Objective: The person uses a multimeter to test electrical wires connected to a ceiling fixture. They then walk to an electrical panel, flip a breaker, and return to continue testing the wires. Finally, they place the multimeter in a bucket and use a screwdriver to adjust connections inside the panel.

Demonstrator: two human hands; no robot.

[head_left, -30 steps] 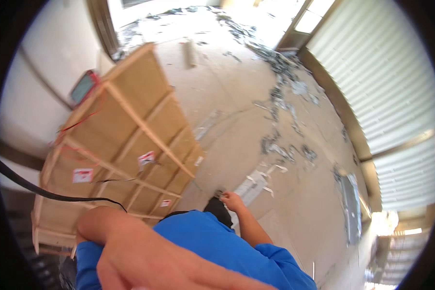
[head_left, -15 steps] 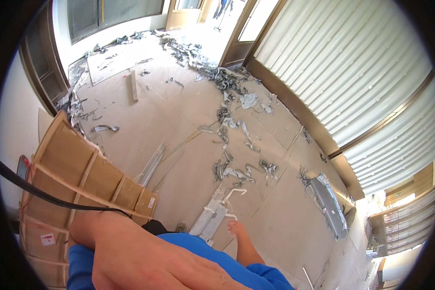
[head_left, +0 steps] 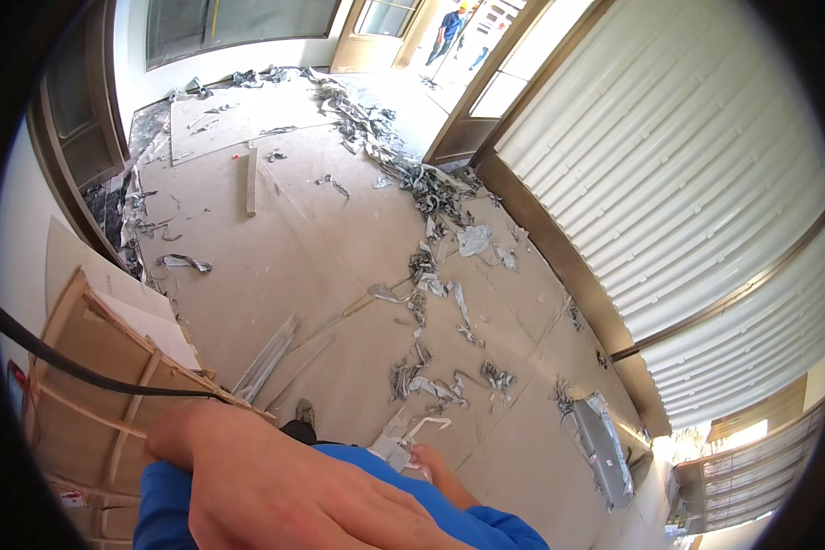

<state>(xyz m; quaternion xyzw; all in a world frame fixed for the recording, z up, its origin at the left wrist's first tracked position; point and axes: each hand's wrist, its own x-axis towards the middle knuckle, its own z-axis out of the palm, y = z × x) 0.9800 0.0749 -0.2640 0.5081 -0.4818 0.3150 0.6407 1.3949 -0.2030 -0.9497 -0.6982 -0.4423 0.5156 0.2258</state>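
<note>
Left hand (head_left: 312,500): large and close to the lens, back uppermost, fingertips out of frame. Could not tell whether it was spread, pressed or gripping. Right hand (head_left: 420,456): low, beyond the blue fabric shirt (head_left: 385,475), fingers apparently bent; no held thing made out, closure uncertain.

Flat, grey-white panel (head_left: 391,445) lay on the tan, dusty floor (head_left: 284,238), just beside the right hand in view; contact unreadable. A thin, white, bent strip (head_left: 428,423) lay at its far end.

Step in hand, as judged: a pause between grips, no tool seen. Any reach for the panel would have called for a low stoop and a clear sight past the left hand.

Farther out: brown, timber-ribbed board (head_left: 128,376) at left, black cable (head_left: 92,374) crossing in front; long, grey, box-shaped piece (head_left: 605,449) at right; crumpled grey scraps (head_left: 431,188) trailing toward the doorway; white corrugated wall (head_left: 669,183) beyond.
</note>
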